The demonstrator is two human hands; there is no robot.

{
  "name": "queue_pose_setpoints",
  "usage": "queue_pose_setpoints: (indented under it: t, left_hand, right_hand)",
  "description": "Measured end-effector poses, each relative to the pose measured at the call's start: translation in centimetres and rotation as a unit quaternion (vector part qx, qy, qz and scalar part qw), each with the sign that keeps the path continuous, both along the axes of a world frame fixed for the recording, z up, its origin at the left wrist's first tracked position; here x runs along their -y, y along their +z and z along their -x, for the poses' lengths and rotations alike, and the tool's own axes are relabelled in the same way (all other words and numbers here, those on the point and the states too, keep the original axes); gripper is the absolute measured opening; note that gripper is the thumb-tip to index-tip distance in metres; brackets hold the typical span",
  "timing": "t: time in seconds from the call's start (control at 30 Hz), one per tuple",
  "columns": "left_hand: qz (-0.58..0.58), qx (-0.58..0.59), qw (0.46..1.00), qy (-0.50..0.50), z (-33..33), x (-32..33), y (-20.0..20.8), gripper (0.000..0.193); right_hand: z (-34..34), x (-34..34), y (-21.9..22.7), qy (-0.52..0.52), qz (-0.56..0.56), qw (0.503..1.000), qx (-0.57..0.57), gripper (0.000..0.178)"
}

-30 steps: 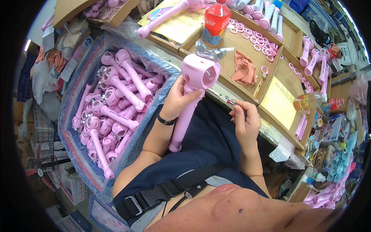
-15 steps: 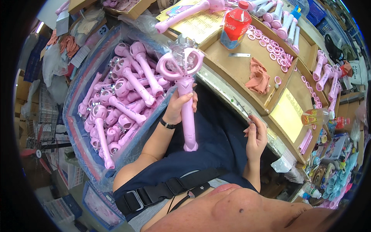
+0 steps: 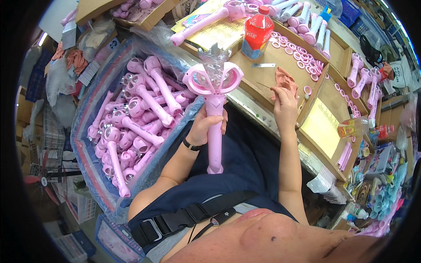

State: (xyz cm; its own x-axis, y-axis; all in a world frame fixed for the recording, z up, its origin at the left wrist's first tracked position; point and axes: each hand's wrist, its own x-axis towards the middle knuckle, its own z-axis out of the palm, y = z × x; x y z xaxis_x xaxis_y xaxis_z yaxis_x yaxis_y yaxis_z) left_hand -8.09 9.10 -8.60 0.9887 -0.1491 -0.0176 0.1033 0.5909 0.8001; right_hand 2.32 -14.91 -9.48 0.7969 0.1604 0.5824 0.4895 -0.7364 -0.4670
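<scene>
Upright over my lap, a pink toy wand (image 3: 215, 147) has a ring-shaped head with clear parts and a clear crown on top. My left hand (image 3: 204, 127) is wrapped round its handle just under the head. My right hand (image 3: 286, 105) is raised over the workbench's near tray, thumb and fingertips pinched on a thin dark stick (image 3: 264, 85) that points left. Its tip is too fine to make out. Right behind those fingers lies a crumpled orange cloth (image 3: 286, 78), partly hidden by them.
To the left, a blue plastic-lined bin (image 3: 81, 147) holds many pink wands. On the wooden tray (image 3: 245, 70) stand a red-labelled bottle (image 3: 258, 35), a small metal strip (image 3: 264, 65) and several pink rings (image 3: 302, 57). Yellow printed paper (image 3: 322, 125) lies to the right.
My right hand has risen from beside the bench edge to the cloth in the tray. The wand's head has turned to face me more squarely, still in my left hand.
</scene>
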Motion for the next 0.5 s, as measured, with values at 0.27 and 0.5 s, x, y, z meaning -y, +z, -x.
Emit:
queue_pose_setpoints:
  t: [0.27, 0.5]
  left_hand:
    - [-0.01, 0.003, 1.0, -0.025, -0.3, 1.0, 0.6, 0.056]
    - [-0.024, 0.005, 0.999, -0.039, -0.5, 1.4, 0.7, 0.057]
  right_hand:
    - [0.1, -1.0, 0.2, -0.016, -0.151, 0.988, 0.022, 0.015]
    - [2.4, -2.0, 3.4, 0.091, -0.691, 0.693, -0.184, 0.024]
